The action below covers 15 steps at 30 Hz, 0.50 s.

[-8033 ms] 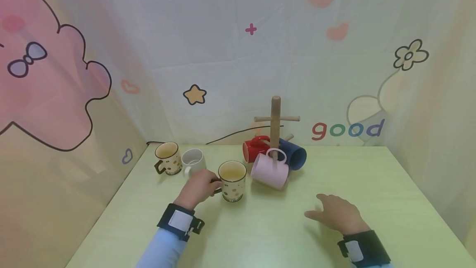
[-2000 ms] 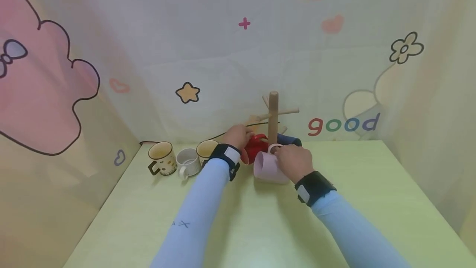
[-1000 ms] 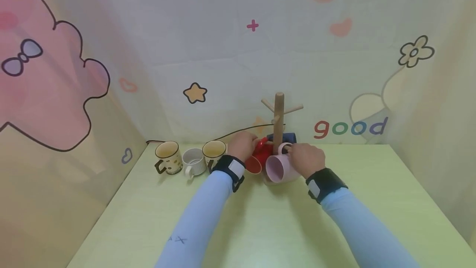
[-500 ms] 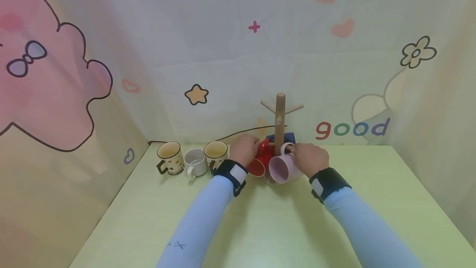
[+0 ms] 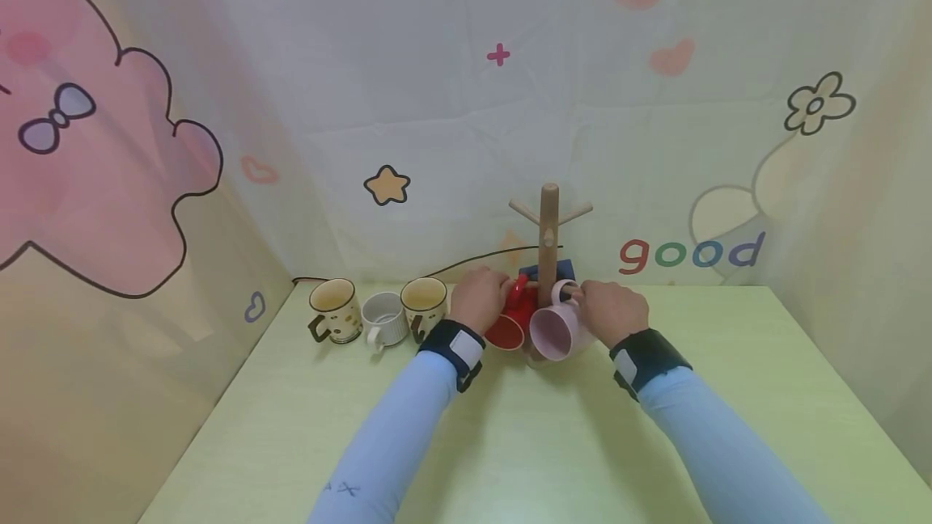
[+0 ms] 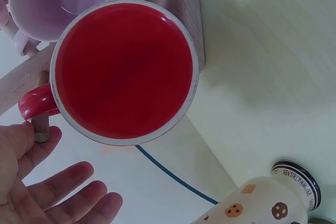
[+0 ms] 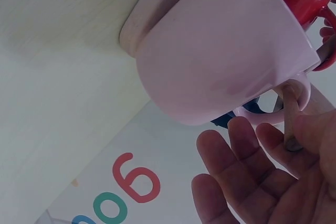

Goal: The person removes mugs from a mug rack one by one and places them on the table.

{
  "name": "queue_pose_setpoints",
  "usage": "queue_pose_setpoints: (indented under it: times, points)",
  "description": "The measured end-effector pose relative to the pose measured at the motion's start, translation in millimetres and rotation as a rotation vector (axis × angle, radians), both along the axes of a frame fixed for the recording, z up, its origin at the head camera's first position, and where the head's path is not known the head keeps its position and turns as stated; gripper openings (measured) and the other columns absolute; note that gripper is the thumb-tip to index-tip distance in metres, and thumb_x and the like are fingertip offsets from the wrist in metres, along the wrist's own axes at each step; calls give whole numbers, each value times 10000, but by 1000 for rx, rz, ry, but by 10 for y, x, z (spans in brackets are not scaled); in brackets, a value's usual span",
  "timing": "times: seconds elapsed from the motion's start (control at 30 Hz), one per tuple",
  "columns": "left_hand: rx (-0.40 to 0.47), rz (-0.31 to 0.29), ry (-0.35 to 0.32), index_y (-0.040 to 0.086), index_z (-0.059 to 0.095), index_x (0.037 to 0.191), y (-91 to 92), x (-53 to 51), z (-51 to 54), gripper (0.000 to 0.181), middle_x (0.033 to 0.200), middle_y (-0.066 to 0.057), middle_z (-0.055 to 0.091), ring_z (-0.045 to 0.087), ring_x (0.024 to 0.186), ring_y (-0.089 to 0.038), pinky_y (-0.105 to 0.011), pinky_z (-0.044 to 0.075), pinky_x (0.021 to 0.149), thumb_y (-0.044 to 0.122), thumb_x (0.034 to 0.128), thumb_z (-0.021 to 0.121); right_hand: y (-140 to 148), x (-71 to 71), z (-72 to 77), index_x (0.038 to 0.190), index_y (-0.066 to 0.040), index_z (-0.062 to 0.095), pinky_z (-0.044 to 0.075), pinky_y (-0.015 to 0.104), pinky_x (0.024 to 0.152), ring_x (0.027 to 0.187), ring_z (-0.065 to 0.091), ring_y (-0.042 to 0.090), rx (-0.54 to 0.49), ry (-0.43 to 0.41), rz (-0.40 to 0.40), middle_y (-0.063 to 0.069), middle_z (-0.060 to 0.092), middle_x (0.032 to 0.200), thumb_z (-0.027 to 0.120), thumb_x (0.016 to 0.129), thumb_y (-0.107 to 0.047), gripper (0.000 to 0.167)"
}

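A wooden mug tree [image 5: 549, 237] stands near the back of the table. From its lower pegs hang a red mug [image 5: 506, 333], a pink mug [image 5: 552, 333] and a blue mug [image 5: 562, 270], the blue one mostly hidden behind the post. My left hand [image 5: 477, 299] pinches the tip of the peg [image 6: 41, 128] through the red mug's handle, thumb against index finger. On the other side, my right hand [image 5: 615, 312] pinches the end of the peg [image 7: 290, 119] that carries the pink mug. Both mugs' mouths tilt toward me. The upper pegs hold nothing.
Left of the mug tree, a cookie-patterned mug [image 5: 339, 319], a white ribbed mug [image 5: 386, 323] and another cookie-patterned mug [image 5: 429, 307] stand upright in a row. The right one is close to my left hand. A printed cloth [image 5: 451, 120] hangs behind the pale table [image 5: 524, 451].
The mug tree has turned, bringing the red mug forward, the pink mug rightward and the blue mug behind the post. Earlier, my left hand held a cookie-patterned mug, now in the left row.
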<state>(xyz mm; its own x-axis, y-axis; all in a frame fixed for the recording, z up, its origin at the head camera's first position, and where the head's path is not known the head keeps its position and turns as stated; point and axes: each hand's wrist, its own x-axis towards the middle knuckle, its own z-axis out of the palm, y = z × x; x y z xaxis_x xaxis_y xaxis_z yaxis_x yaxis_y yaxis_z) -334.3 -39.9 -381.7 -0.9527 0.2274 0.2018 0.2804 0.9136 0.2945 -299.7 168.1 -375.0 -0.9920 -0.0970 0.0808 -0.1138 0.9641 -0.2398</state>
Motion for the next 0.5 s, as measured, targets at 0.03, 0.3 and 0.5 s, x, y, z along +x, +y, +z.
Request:
queue_pose_setpoints:
  times: [0.03, 0.3, 0.5]
  points:
    - [0, 2, -5, 174, 764, 1080, 2, 7, 0, 279, 869, -8, 635, 540, 818, -160, -285, 500, 667, 342, 1027, 548, 5, 3, -2, 1058, -11, 676, 494, 408, 533, 620, 604, 288, -2, 3, 2, 92, 606, 669, 573, 1004, -318, 328]
    - [12, 5, -12, 170, 757, 1124, 5, 48, 21, 288, 895, -26, 649, 551, 821, -175, -298, 521, 664, 343, 1025, 550, 13, 22, -3, 1042, -18, 680, 503, 414, 532, 611, 604, 281, 0, 31, 15, 86, 611, 666, 582, 999, -314, 314]
    - [13, 11, -5, 177, 755, 1135, 8, 44, 6, 286, 915, -28, 659, 558, 832, -177, -308, 533, 683, 344, 1024, 551, 15, 33, 1, 1039, -15, 675, 504, 424, 536, 618, 605, 283, -12, 29, 21, 90, 617, 679, 579, 1002, -300, 303]
